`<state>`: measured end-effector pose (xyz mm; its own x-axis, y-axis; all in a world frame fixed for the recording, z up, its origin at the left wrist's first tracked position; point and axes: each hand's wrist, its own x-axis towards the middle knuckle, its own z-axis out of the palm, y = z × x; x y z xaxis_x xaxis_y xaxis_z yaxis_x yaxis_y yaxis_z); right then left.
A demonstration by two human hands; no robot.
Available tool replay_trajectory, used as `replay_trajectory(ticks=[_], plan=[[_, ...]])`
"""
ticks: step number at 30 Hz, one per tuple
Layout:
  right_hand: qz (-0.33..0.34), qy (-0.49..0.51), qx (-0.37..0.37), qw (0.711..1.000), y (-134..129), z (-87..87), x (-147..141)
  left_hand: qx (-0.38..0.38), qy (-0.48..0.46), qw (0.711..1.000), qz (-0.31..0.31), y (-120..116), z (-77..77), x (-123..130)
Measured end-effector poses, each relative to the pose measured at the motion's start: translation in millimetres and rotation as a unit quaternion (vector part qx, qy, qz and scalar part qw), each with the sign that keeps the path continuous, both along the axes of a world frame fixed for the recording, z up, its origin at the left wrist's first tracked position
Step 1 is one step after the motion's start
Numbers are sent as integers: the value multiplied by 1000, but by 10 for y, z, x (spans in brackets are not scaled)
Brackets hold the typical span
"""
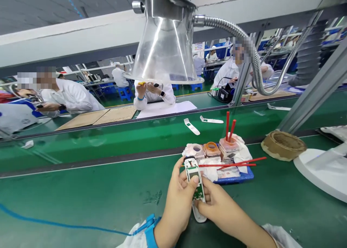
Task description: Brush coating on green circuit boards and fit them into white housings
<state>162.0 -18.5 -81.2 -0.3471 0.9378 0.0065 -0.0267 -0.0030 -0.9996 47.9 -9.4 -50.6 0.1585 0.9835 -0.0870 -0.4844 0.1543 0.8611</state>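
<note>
Between my two hands is a long white device housing [200,193] with a green circuit board inside, its open side facing up. My left hand [177,197] grips it along the left side, the thumb pressed on the board. From the right, my right hand [217,201] closes its fingers around the lower half. The housing's rounded bottom end sticks out below the fingers. A blue wrist strap [151,230] with a blue cord circles my left wrist. Just beyond the hands sits a blue tray [248,175] with small bottles, white wipes and red sticks [241,163].
Overhead hangs a clear extraction hood [165,49] with a flexible metal hose. A tape roll [283,145] and a white round base [322,175] stand on the right. Two white strips [192,127] show near the green partition. Co-workers in white coats sit beyond.
</note>
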Motion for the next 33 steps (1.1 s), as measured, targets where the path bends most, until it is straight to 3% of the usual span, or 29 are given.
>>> replay_trajectory(ticks=[6, 8, 10, 11, 13, 16, 18, 25, 33], plan=[[53, 47, -46, 996, 0, 38, 8, -1, -2, 1000, 1, 35, 0, -19], [29, 10, -40, 999, -11, -4, 16, -8, -15, 1000, 1, 83, 16, -46], [-54, -59, 31, 996, -27, -29, 37, -28, -34, 999, 8, 142, 37, -82], [-106, -105, 95, 984, -35, -27, 53, -40, -42, 998, 14, 171, 47, -100], [-170, -201, 252, 931, -43, 7, 85, -65, -51, 996, 23, 216, 60, -130], [-121, -304, 404, 854, -38, 91, 105, -89, -50, 995, 19, 234, 64, -144], [-74, -330, 435, 835, -33, 132, 95, -95, -45, 994, 13, 221, 64, -137], [0, -381, 465, 799, -37, 184, 88, -104, -34, 994, 12, 170, 95, -129], [30, -455, 554, 697, -23, 240, 37, -128, -61, 989, 41, 206, 85, -151]])
